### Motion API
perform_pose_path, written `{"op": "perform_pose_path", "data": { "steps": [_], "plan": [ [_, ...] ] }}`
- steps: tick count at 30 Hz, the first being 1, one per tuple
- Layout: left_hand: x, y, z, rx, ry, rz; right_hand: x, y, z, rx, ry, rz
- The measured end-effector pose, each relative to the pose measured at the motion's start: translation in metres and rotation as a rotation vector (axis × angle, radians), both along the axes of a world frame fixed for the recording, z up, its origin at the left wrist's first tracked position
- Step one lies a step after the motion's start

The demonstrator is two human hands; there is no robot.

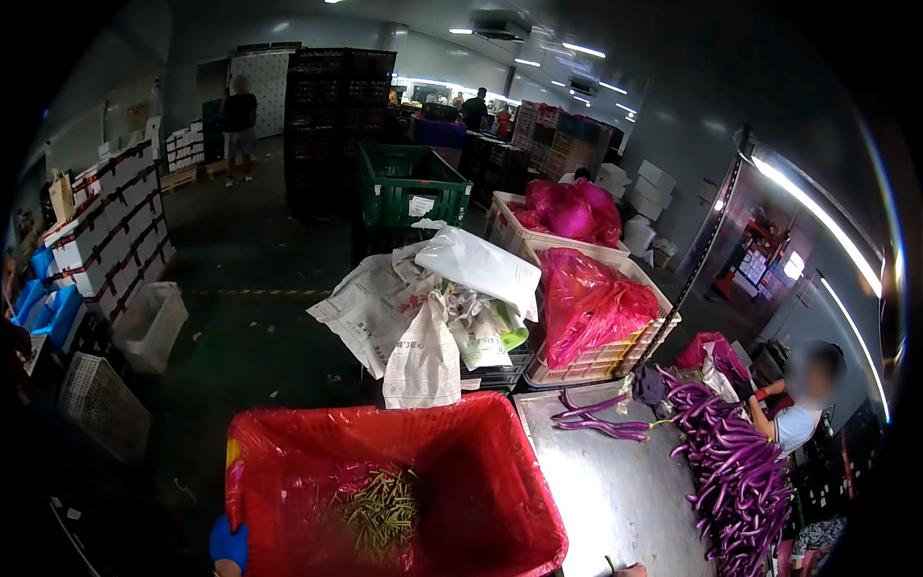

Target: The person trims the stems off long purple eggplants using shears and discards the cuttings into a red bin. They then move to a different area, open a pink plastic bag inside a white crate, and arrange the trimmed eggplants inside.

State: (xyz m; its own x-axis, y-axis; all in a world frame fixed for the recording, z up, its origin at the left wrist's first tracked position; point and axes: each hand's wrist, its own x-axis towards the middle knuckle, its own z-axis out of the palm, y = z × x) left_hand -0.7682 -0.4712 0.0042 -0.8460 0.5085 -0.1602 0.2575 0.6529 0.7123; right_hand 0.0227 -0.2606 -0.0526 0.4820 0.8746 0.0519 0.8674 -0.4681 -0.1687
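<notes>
My left hand (229, 547), in a blue glove, is at the left side of a crate (497, 425) lined with red plastic film and appears to grip it; its fingers are partly hidden. Short green stalk pieces (382, 508) lie at the crate's bottom. At the lower picture edge, a sliver of what appears to be my right hand (630, 570) shows beside a green stem end (610, 562); the rest is cut off. A metal worktop (613, 490) bears a few loose purple eggplants (602, 425) and a large heap of long eggplants (743, 469) at its right.
Newspaper sheets (422, 353) and a white plastic bag (479, 267) lie beyond the red-lined crate. Pink bags (595, 303) fill pale crates (652, 288), near a slotted metal post (703, 252). A green crate (414, 177) stands farther back. A co-worker (797, 418) is behind the eggplant heap.
</notes>
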Motion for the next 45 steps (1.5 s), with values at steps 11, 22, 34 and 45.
{"op": "perform_pose_path", "data": {
  "steps": [11, 22, 34, 45],
  "plan": [
    [0.005, 0.002, 0.007, -0.031, 0.061, -0.034, -0.002, 0.019, 0.016, 0.102, 0.221, -0.122],
    [-0.002, -0.008, 0.013, -0.065, 0.109, -0.089, -0.172, 0.024, 0.170, 0.608, 1.154, 0.317],
    [0.001, 0.001, 0.023, -0.016, 0.061, -0.147, -0.198, 0.132, 0.097, -0.203, 0.965, 0.772],
    [-0.062, -0.017, 0.026, 0.005, -0.192, -0.127, -0.254, 0.111, 0.131, -0.364, 1.410, 0.645]
  ]
}}
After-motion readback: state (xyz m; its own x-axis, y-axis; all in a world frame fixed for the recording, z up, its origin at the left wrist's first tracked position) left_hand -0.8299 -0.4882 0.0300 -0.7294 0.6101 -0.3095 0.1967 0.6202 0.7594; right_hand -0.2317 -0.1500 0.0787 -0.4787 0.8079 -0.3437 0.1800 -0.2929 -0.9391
